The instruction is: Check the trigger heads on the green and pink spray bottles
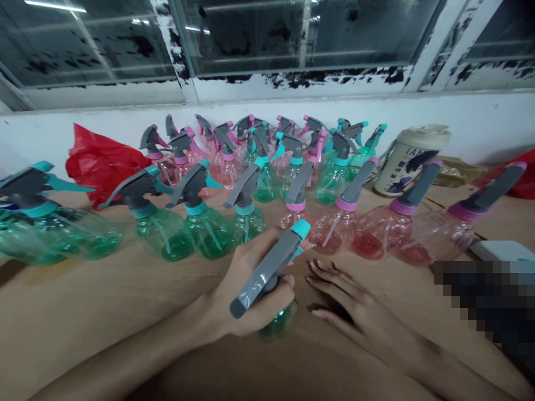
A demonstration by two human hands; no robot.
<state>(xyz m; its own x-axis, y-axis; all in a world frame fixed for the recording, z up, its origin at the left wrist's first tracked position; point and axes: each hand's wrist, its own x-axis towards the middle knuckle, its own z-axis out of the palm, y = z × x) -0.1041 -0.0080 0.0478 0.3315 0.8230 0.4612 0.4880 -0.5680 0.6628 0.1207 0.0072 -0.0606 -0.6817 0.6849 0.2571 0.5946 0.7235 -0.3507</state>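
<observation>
My left hand (pixel 242 289) is wrapped round a green spray bottle (pixel 278 326) with a grey trigger head (pixel 267 270) and teal nozzle, standing on the wooden table (pixel 104 312). My right hand (pixel 338 295) lies flat on the table just right of that bottle, fingers stretched out, holding nothing. Right behind my hands runs a row of green spray bottles (pixel 204 228) on the left and pink spray bottles (pixel 376 234) on the right.
Several more green and pink spray bottles (pixel 267 150) crowd the back against the white wall under the window. A red plastic bag (pixel 98 161) lies at the back left. A cream lidded tub (pixel 412 159) stands at the back right, beside a white box (pixel 501 250).
</observation>
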